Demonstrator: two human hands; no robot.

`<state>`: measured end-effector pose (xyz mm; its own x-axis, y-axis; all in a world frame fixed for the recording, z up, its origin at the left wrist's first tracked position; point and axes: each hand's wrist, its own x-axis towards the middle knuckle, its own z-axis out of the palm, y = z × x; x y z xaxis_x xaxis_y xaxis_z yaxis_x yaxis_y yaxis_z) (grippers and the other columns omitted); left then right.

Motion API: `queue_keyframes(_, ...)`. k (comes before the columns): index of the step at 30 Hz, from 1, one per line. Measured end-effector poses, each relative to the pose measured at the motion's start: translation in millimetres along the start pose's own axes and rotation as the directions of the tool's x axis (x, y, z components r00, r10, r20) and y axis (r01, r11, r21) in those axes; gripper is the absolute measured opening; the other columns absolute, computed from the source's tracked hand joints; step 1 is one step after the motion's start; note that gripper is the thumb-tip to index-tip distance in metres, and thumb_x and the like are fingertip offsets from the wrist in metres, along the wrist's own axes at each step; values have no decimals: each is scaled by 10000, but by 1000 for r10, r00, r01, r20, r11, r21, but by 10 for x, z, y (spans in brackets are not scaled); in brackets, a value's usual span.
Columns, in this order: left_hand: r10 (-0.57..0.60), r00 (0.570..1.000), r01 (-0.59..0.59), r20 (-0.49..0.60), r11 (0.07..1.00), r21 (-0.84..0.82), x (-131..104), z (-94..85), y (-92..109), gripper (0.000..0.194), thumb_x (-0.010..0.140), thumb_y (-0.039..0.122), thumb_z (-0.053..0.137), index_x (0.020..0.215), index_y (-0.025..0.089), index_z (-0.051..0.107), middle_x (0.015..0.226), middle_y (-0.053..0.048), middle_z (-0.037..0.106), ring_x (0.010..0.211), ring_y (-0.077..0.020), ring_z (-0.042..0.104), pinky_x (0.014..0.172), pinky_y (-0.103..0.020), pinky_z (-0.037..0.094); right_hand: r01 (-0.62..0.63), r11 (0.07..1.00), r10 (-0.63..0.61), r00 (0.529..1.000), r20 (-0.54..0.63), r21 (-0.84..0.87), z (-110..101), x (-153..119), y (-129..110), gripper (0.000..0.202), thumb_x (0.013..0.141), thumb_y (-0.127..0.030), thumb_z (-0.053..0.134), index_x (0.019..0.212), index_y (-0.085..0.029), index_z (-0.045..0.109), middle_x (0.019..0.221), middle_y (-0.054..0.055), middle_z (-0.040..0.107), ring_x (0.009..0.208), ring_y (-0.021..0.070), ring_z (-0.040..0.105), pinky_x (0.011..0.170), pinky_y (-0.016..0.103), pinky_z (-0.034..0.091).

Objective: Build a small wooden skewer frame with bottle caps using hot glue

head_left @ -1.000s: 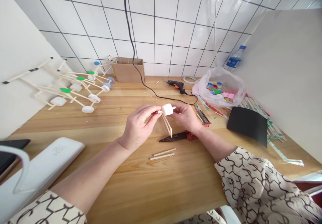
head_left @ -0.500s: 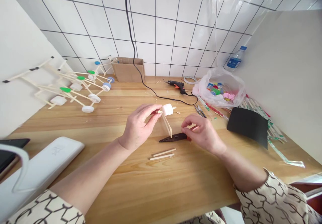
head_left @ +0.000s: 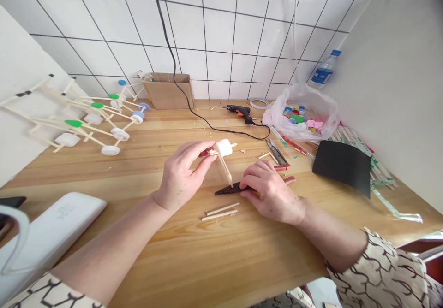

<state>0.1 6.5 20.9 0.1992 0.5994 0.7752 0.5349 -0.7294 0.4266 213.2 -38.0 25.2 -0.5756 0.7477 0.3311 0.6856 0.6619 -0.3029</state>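
Note:
My left hand point(head_left: 183, 172) pinches the end of a small wooden-stick piece point(head_left: 225, 172) that carries a white block point(head_left: 224, 147). Two sticks angle down from it to the dark jaws of the pliers point(head_left: 226, 190), which lie on the table. My right hand point(head_left: 272, 189) is closed over the middle of the pliers, and their red handles show beyond it. Nearer me, two loose sticks point(head_left: 220, 215) lie side by side.
A glue gun point(head_left: 242, 113) with a black cord, scissors point(head_left: 275, 151) and a bag of coloured caps point(head_left: 302, 114) are behind. Wheeled stick frames point(head_left: 93, 123) and a cardboard box point(head_left: 169, 91) stand left; a black sheet point(head_left: 342, 166) lies right. A white device point(head_left: 65, 234) is front left.
My right hand has come down onto the pliers and closed over them. My left hand still holds the stick piece. The view has shifted slightly.

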Motion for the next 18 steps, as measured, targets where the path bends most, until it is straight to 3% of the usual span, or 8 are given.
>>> queue_keyframes(18,-4,1000,4,12,999,36,-30,-17,-11,236,825,191,626,1059,162,613,938,-57,692,778,-135,641,772,-291,544,25,997,-18,996,88,-76,2,35,-14,142,838,-102,534,707,-145,569,760,64,599,769,187,474,751,340,352)
